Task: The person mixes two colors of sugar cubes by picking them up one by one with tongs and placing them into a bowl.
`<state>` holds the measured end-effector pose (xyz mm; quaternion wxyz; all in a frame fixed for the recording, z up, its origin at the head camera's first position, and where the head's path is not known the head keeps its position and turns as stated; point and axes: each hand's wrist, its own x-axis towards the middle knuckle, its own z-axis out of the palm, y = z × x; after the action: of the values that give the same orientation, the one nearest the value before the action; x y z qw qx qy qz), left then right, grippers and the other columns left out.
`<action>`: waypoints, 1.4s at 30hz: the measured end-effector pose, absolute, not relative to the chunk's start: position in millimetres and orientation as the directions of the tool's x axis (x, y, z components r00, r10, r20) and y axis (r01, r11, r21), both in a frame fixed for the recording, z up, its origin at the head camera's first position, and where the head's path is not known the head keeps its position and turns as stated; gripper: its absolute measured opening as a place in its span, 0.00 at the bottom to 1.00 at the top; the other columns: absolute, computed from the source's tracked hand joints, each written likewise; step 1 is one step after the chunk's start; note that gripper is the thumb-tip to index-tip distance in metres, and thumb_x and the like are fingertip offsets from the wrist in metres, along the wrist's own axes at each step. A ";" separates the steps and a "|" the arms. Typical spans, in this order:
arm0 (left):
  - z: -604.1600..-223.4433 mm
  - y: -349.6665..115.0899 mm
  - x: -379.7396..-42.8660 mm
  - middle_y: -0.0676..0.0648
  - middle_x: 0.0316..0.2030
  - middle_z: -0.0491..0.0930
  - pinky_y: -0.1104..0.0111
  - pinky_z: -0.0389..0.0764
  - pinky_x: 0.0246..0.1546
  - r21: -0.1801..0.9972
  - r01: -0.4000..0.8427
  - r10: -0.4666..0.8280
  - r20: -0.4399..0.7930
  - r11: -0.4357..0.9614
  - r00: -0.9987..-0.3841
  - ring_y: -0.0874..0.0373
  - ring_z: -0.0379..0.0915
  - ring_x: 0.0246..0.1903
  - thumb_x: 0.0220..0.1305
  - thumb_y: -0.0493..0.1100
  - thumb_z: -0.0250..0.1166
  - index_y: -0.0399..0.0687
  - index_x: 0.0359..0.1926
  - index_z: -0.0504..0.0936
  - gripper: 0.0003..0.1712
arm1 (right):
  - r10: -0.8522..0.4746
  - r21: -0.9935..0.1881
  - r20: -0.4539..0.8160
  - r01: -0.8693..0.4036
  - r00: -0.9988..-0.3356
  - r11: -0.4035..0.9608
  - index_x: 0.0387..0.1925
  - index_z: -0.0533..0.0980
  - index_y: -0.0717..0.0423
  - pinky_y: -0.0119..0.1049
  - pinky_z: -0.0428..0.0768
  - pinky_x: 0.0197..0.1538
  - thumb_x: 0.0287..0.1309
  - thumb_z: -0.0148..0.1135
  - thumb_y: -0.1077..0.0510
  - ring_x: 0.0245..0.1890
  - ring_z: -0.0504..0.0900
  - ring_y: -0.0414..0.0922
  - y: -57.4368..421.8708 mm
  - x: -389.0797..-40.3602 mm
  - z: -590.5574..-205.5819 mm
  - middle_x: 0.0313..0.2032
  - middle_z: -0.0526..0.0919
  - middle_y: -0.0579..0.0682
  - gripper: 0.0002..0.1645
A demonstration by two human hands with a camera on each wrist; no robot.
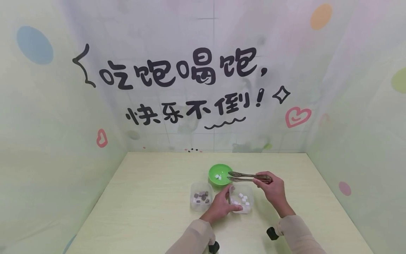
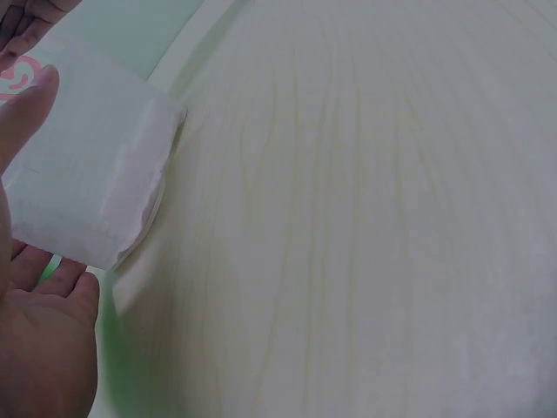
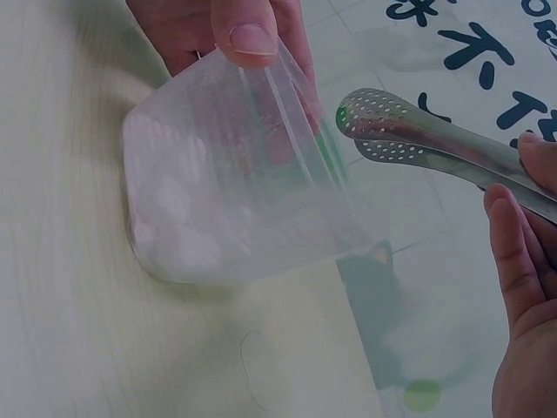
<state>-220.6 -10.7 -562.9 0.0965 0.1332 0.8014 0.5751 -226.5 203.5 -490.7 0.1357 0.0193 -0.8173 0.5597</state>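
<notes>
My left hand point(image 1: 220, 206) grips a clear plastic container point(image 1: 249, 197) by its left side, thumb at the near edge. White cubes point(image 1: 244, 199) lie inside it; in the right wrist view they blur through the container's cloudy wall point(image 3: 187, 165). Metal tongs point(image 1: 245, 175) with perforated tips are held in my right hand point(image 1: 275, 188). Their tips are slightly apart with nothing seen between them, at the right rim of a green bowl point(image 1: 215, 170). A few white cubes point(image 1: 218, 177) sit in that bowl. In the left wrist view, part of the left hand point(image 2: 48, 348) shows beside the container.
Left of my left hand stands a second clear container point(image 1: 192, 206) with several dark brownish cubes point(image 1: 203, 196). All stand on a pale wood-grain table point(image 1: 152, 197). A printed wall covering point(image 1: 171, 141) encloses the table at the back and both sides.
</notes>
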 end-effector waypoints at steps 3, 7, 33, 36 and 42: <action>-563.7 -10.8 -221.1 0.38 0.72 0.65 0.52 0.66 0.73 0.948 0.100 0.323 -0.004 0.303 -0.946 0.40 0.63 0.71 0.48 0.47 0.80 0.45 0.75 0.58 0.57 | 0.113 -0.908 0.253 -0.196 -0.961 0.371 0.43 0.83 0.64 0.31 0.86 0.30 0.54 0.74 0.59 0.24 0.83 0.32 208.3 -227.5 -496.4 0.33 0.89 0.59 0.17; -564.9 -10.9 -221.5 0.39 0.71 0.66 0.52 0.65 0.74 0.948 0.105 0.326 0.001 0.300 -0.945 0.40 0.62 0.72 0.48 0.48 0.80 0.47 0.74 0.61 0.55 | 0.116 -0.911 0.244 -0.186 -0.963 0.367 0.42 0.83 0.62 0.36 0.87 0.31 0.54 0.74 0.58 0.26 0.85 0.36 212.2 -222.2 -497.1 0.32 0.89 0.56 0.16; -567.8 -10.3 -222.1 0.39 0.73 0.63 0.52 0.63 0.74 0.958 0.089 0.334 -0.007 0.272 -0.943 0.40 0.59 0.73 0.49 0.46 0.79 0.44 0.76 0.55 0.58 | 0.068 -0.908 0.224 -0.183 -0.972 0.376 0.41 0.82 0.65 0.36 0.89 0.32 0.52 0.74 0.64 0.25 0.86 0.39 233.0 -194.1 -507.6 0.33 0.89 0.58 0.14; -567.7 -10.3 -222.4 0.39 0.73 0.64 0.51 0.62 0.75 0.960 0.097 0.339 0.002 0.262 -0.941 0.40 0.58 0.73 0.49 0.46 0.79 0.43 0.76 0.56 0.58 | 0.065 -0.907 0.231 -0.190 -0.971 0.376 0.40 0.82 0.65 0.38 0.89 0.31 0.51 0.73 0.65 0.24 0.87 0.42 234.3 -192.5 -511.3 0.31 0.89 0.57 0.13; -567.4 -9.9 -222.8 0.38 0.73 0.64 0.52 0.62 0.75 0.958 0.099 0.341 0.002 0.268 -0.940 0.41 0.59 0.73 0.49 0.46 0.79 0.43 0.76 0.56 0.58 | 0.055 -0.910 0.199 -0.164 -0.978 0.380 0.41 0.82 0.64 0.38 0.89 0.32 0.52 0.73 0.64 0.25 0.86 0.42 233.7 -190.0 -513.7 0.32 0.89 0.56 0.13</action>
<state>-222.8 -9.9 -567.4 0.1027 0.1393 0.7897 0.5886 -190.0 233.7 -513.7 0.0984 0.0329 -0.8248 0.5559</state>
